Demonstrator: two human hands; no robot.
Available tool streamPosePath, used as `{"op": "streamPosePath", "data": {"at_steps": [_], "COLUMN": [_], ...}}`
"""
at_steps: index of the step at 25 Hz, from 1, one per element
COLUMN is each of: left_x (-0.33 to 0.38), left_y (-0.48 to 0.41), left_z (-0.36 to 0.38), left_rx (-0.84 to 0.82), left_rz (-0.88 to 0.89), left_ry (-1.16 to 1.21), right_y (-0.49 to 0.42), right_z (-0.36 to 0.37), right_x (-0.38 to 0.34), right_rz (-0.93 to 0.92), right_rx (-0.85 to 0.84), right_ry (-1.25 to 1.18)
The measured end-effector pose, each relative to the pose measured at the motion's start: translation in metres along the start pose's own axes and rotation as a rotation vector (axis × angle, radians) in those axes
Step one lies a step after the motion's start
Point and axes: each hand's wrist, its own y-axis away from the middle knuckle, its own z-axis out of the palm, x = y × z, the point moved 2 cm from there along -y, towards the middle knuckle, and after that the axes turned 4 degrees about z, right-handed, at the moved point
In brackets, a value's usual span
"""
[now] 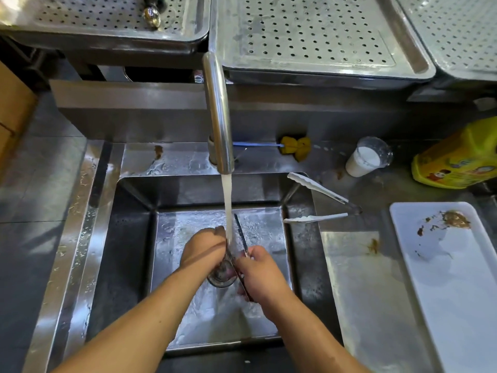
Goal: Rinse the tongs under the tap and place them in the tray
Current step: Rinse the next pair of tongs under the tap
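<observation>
A person stands at a steel sink [301, 238], both bare forearms reaching down into the basin. Water [227, 203] runs in a white stream from the tap [218, 111] and lands between the two hands.

The right hand [262, 273] is closed around a pair of dark tongs [240, 232], gripping them low down; one thin dark arm of the tongs sticks up and away from the hand, just right of the stream. The left hand [203, 250] is curled at the other arm of the tongs, right under the water, fingers bent over it; how firmly it grips cannot be told. Below the hands sits the round drain [222, 277].

On the counter right of the sink lies a second pair of tongs [317, 201], white-tipped and spread open, its tips reaching over the basin's edge. Further right is a white tray [454, 286] smeared with brown residue. Behind them stand a plastic cup [368, 157] holding something white, a yellow jug [462, 157] and a yellow sponge brush [295, 148] lying by the tap's base.

Along the back, raised above the sink, are perforated steel trays [317, 33]; the left one holds a small shiny object, too blurred to name
</observation>
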Motion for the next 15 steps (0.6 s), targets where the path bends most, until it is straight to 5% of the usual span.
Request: {"op": "streamPosePath", "data": {"at_steps": [4,15], "left_x": [-0.001,-0.011], "left_y": [-0.001,0.001], "left_z": [0.008,0.012], "left_rx": [-0.220,-0.217], "left_rz": [0.050,-0.021], "left_ry": [0.229,0.408], "right_y": [0.000,-0.004], "right_z": [-0.001,-0.003], "right_x": [-0.003,-0.002], "right_rz": [-0.032,0.002], "right_rx": [0.030,-0.003], "right_ry": [0.053,0.055]}}
